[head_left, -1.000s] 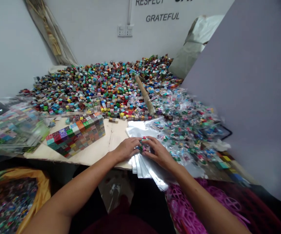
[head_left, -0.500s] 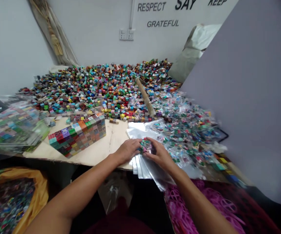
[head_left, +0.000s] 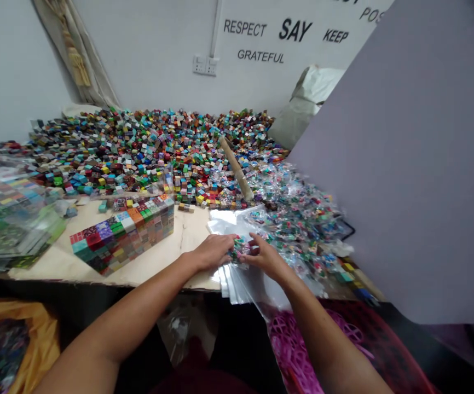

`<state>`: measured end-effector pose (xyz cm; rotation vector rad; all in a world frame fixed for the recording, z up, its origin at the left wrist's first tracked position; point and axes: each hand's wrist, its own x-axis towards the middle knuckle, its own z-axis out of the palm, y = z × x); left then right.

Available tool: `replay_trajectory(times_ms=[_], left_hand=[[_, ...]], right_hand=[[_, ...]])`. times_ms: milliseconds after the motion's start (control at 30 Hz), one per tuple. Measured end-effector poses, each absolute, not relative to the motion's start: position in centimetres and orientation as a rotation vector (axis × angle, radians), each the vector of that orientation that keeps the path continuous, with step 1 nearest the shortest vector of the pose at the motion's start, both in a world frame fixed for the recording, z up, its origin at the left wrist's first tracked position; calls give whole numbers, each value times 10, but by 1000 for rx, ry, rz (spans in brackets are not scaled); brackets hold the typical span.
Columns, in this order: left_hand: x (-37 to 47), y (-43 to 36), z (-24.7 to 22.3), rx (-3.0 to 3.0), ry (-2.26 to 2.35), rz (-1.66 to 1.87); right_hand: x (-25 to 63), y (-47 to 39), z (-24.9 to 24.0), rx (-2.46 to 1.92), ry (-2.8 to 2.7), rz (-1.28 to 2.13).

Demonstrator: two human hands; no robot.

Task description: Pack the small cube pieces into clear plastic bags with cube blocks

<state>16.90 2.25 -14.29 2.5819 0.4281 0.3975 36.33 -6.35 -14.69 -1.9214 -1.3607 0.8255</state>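
Cube pile [head_left: 146,148]: multicoloured. Stacked block [head_left: 124,232]: checkered red, purple, green, orange. Basket [head_left: 302,350]: magenta. Bags [head_left: 241,273]: clear.

Bare forearms, no sleeves, no rings; dark maroon garment over lap [head_left: 204,377]

A wooden stick [head_left: 234,166] lies across the heap of coloured cubes [head_left: 138,148].

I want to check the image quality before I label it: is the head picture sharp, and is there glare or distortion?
Head view: even indoor light, soft shadows; the pile of small multicoloured cubes is fairly sharp; the stack of clear plastic bags under both hands shows white glare; the left edge is smeared, so the clear-wrapped coloured sheets look blurred; wide-angle lens bends the edges.
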Motion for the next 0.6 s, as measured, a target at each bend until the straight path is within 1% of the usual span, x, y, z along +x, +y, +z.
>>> replay_trajectory(times_ms=[200,367,600], left_hand=[[168,20,-151,2546,445,408],[166,19,-151,2533,449,432],[164,19,-158,2530,461,489]], right_hand=[[358,-56,-138,-1951,-1218,922],[337,-62,-130,-1926,-990,1003],[308,-59,-134,-1874,-731,875]])
